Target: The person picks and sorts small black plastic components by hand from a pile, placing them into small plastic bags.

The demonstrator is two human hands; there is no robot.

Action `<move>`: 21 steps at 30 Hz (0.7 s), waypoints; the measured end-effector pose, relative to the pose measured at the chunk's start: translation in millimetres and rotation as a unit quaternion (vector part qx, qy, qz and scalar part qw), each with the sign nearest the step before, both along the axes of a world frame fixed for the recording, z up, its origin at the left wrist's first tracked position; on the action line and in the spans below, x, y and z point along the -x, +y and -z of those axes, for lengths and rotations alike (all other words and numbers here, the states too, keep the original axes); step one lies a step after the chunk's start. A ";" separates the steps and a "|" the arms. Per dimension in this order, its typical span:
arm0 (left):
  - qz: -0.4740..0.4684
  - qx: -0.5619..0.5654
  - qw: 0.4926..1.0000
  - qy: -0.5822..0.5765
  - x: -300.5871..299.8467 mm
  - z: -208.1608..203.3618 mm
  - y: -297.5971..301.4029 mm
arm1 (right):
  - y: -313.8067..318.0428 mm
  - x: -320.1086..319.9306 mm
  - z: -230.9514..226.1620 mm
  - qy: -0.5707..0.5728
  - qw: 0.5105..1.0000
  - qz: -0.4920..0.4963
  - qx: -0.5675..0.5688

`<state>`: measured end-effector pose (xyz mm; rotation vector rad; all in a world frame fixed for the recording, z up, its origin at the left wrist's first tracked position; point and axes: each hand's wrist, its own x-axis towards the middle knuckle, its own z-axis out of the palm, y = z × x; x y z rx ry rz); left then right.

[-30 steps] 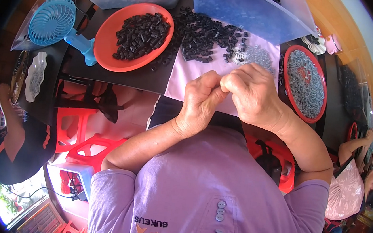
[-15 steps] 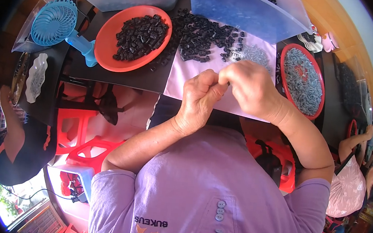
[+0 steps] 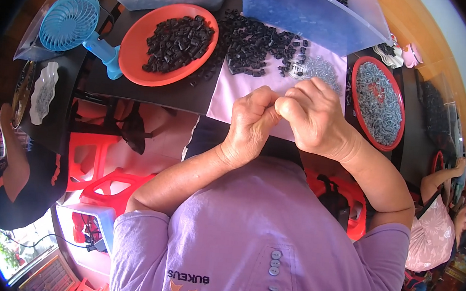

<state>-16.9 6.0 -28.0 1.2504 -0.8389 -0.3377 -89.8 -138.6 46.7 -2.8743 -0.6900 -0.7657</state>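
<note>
My left hand [image 3: 250, 122] and my right hand [image 3: 317, 118] meet over the near edge of a pink cloth [image 3: 227, 98], fingers curled and pinching together. Whatever lies between their fingertips is hidden by the fingers. Just beyond them on the cloth is a heap of silvery screw-like pieces [image 3: 324, 70]. Left of that heap spread many small black plastic parts [image 3: 253, 44]. An orange-red basin [image 3: 130, 53] farther left holds more black parts. At the right, a red tray [image 3: 400, 118] is filled with the same kind of silvery pieces.
A blue fan [image 3: 69, 20] stands at the left of the dark table [image 3: 154, 98]. Translucent plastic bins [image 3: 310, 22] line the far side. Red stools [image 3: 85, 157] stand below. One person [image 3: 19, 182] sits at the left, another [image 3: 433, 238] at the right.
My right hand has rolled slightly and sunk a little, its fist now showing more of the fingers. My left hand stays nearly in place. The view has shifted slightly.
</note>
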 end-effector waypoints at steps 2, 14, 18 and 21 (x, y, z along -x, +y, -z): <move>0.012 -0.036 0.999 0.037 0.6 -2.9 0.1 | -5.0 -4.4 6.6 0.020 0.995 -0.002 -0.097; -0.010 -0.009 1.000 0.027 2.1 -2.7 -0.8 | 13.4 0.4 16.2 -0.074 0.993 0.052 -0.072; -0.002 0.017 0.996 0.089 2.5 -8.0 2.0 | 26.1 5.3 20.2 -0.108 0.987 0.093 -0.075; 0.007 0.003 0.990 0.140 3.8 -19.3 2.8 | 29.5 5.4 27.2 -0.136 0.983 0.102 -0.074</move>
